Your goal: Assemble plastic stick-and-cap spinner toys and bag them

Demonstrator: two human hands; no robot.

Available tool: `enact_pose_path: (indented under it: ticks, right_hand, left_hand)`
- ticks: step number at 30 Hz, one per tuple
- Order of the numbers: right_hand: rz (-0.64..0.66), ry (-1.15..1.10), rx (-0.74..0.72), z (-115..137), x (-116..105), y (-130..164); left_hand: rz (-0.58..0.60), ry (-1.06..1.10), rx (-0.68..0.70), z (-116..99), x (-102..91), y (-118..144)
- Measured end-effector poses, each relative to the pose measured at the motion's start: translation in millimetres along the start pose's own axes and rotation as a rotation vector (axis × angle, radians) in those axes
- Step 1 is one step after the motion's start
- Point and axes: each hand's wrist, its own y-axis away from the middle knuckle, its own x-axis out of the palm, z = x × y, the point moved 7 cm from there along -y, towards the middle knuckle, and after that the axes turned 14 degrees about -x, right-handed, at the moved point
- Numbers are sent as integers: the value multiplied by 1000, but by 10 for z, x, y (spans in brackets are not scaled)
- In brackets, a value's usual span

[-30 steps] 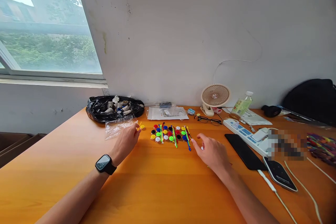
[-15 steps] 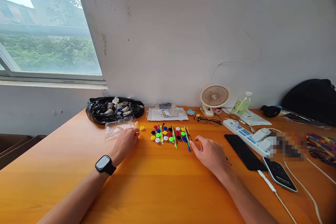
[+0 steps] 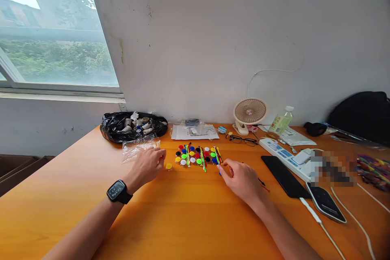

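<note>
Left hand (image 3: 150,165) is resting half-curled on the tabletop (image 3: 183,215), empty, yellow disc (image 3: 168,166) just right of it; right hand (image 3: 242,178) is pinching a stick (image 3: 219,166).

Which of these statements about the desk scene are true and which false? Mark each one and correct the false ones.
1. A watch is on the left wrist. True.
2. The fan stands left of the black bag. False: it stands to the right of it, near the bottle.
3. A yellow disc lies by the left hand. True.
4. The right hand grips the phone. False: it is at the coloured sticks, apart from the phone.
5. Glasses lie on the table. True.
</note>
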Motion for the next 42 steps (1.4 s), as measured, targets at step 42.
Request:
enact_pose_path:
  ticks: [42]
  right_hand:
    - [-145,-1267,214,291,420,-15]
  left_hand:
    - [227,543,295,-1042,300,612]
